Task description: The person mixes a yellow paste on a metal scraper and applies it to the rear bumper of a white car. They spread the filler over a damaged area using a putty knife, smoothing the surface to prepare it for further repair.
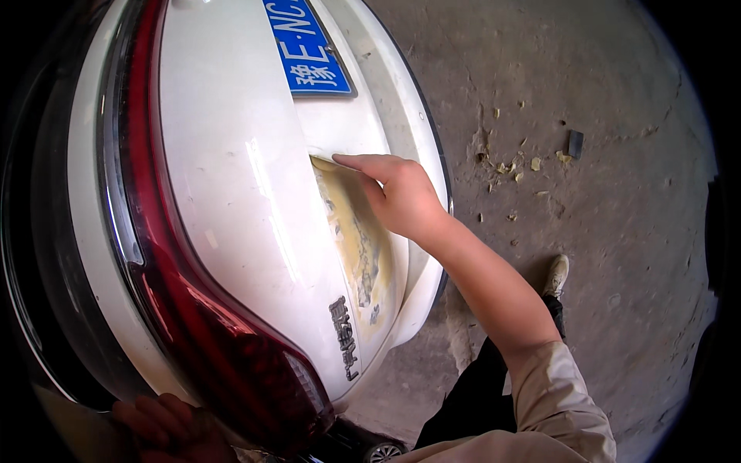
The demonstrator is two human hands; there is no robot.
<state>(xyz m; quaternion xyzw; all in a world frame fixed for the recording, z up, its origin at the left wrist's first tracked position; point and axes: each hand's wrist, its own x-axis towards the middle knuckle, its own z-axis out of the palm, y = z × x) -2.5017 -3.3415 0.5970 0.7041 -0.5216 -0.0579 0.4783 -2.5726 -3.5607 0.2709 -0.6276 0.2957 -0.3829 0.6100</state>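
A white car's rear end [231, 154] fills the left and middle of the view. On its lower panel is a sanded-looking patch [359, 255] of yellowish filler with grey spots. My right hand [397, 193] lies on the top edge of this patch, its fingers stretched out toward the left and the thumb apart from them. I see nothing held in it; the underside of the fingers is hidden. Down at the lower left, my left hand [158, 424] is in deep shadow by the car's side, close to the red tail light [208, 328]. Its fingers look bent, but their grip is too dark to make out.
Above the patch is a blue licence plate [309, 50]; below it, a dark letter badge [345, 339]. On the concrete floor [617, 208] at right lie yellowish scraps [505, 167] and a small dark block [575, 144]. My shoe [556, 275] stands nearby. A wheel [384, 451] shows at the bottom.
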